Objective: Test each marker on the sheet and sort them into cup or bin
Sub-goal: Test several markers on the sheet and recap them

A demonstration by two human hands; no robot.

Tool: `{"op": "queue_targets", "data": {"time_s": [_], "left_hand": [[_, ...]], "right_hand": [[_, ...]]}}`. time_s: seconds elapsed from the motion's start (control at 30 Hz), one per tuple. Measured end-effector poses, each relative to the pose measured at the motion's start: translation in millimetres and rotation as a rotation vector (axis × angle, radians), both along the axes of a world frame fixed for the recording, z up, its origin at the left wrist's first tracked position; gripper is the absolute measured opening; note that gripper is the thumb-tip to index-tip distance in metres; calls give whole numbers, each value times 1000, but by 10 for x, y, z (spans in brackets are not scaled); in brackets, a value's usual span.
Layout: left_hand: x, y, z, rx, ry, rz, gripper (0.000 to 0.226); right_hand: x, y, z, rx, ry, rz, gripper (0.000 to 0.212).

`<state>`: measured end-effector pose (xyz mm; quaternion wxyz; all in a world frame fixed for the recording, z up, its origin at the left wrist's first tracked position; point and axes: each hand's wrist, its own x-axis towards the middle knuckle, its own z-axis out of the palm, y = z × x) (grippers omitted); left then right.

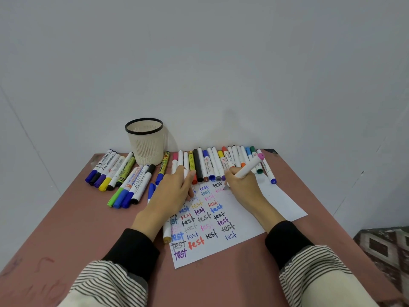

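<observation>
— How far along are they?

— Deep into the testing, I'd say. The sheet (276, 202) under both hands is crowded with "test" in many colours, row on row from its near edge up to the right hand (241, 187).

— And that hand?

— Its grip is closed round a white marker (245, 168) with a pink end, tip down on the sheet just ahead of the fingers, beside a faint pink word. So another test is under way.

— The left?

— The left hand (174, 191) lies on the sheet's left part, fingers fairly straight, holding it flat. It grasps nothing that I can make out. A marker with a gold cap (166, 239) pokes out under its wrist.

— The sorting?

— Hardly begun, by the look of it. Beyond both hands a row (210, 162) of markers lies across the tabletop (93, 229), a pile (115, 171) off beyond the left hand, and the cup (145, 141) behind them seems empty. I see no bin.
</observation>
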<state>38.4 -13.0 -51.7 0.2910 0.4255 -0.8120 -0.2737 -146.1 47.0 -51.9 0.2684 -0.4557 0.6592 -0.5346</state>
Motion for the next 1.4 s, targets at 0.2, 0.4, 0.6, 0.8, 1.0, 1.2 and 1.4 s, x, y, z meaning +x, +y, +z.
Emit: {"op": "queue_targets", "data": {"time_s": [0.2, 0.4, 0.6, 0.8, 1.0, 1.2, 1.4], "left_hand": [[-1, -17, -13, -17, -21, -6, 31], [6, -9, 6, -4, -15, -5, 32], [-2, 52, 60, -112, -50, -34, 24], [-21, 45, 57, -154, 73, -71, 36], [-11, 50, 56, -191, 52, -51, 44], [-18, 22, 112, -147, 232, -32, 19], [-33, 74, 156, -51, 331, -35, 12]], "right_hand": [[40, 2, 9, -21, 50, -25, 28], [19, 5, -11, -11, 86, -30, 30], [-106, 63, 147, -182, -517, -172, 23], [-143, 20, 191, -161, -602, -189, 32], [-173, 19, 228, -220, -811, 32, 43], [-144, 0, 226, -122, -804, 93, 20], [-142, 13, 203, -131, -707, 80, 18]]}}
